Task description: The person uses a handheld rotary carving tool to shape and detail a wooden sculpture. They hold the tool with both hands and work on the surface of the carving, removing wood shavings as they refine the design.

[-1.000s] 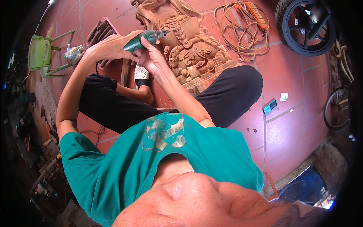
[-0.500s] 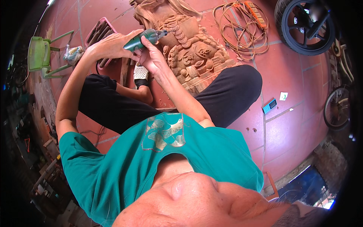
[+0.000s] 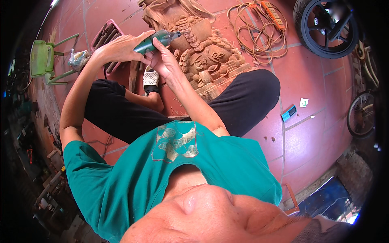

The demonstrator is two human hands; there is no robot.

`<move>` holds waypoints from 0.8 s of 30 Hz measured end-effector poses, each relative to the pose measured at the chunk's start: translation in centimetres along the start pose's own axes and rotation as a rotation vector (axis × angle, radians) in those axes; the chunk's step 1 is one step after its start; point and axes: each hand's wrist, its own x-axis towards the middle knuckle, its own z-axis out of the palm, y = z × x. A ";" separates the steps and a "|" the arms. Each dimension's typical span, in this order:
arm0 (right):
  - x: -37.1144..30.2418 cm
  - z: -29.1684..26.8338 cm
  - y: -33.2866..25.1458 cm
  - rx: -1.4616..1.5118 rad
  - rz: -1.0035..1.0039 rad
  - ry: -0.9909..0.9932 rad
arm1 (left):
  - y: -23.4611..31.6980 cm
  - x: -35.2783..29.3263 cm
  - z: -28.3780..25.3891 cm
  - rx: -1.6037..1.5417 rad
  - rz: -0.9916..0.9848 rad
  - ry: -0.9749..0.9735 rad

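I sit on the red tiled floor with a carved reddish wooden sculpture (image 3: pixel 202 52) between my legs. My left hand (image 3: pixel 121 46) is wrapped around the body of a green rotary hand tool (image 3: pixel 156 40). My right hand (image 3: pixel 164 60) grips the same tool from below, near its front end. The tool's metal tip points right, just at the carved scales on the sculpture's upper left. Whether the tip touches the wood I cannot tell.
A pink tray of chisels (image 3: pixel 107 38) lies behind my left hand, beside a green plastic chair (image 3: pixel 44 60). An orange extension cord (image 3: pixel 259 28) coils at the top. A wheel (image 3: pixel 324 26) stands top right. A small phone (image 3: pixel 288 113) lies on the tiles at right.
Both hands with the green tool have shifted slightly right and up, bringing the tip closer to the carving.
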 end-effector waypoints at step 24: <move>0.6 -0.4 -1.3 -0.040 -0.030 -0.016 | 0.5 0.9 -0.2 0.040 -0.022 0.022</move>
